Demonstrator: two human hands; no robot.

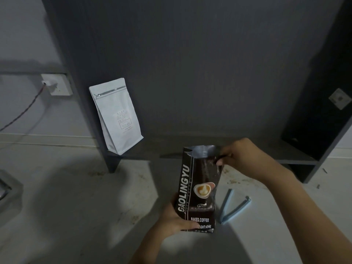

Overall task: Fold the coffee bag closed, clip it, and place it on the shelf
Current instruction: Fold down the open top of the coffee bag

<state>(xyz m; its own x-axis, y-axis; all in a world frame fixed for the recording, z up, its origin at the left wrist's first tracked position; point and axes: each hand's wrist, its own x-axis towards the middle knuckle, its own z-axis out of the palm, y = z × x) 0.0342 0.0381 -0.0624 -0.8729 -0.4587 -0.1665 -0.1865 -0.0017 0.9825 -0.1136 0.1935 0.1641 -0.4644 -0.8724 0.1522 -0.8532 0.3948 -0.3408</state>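
the black coffee bag stands upright on the pale floor, just in front of the dark shelf, its top still open and unfolded. the left hand wraps around the bag's lower left side, fingers closed on it. the right hand pinches the top right corner. a blue clip lies spread open on the floor just right of the bag. a white bag stands on the shelf's left end.

I see a glossy black foil coffee bag with a silvery lining, and a smooth pale-blue plastic clip. The white bag looks matt; the floor rough and speckled.
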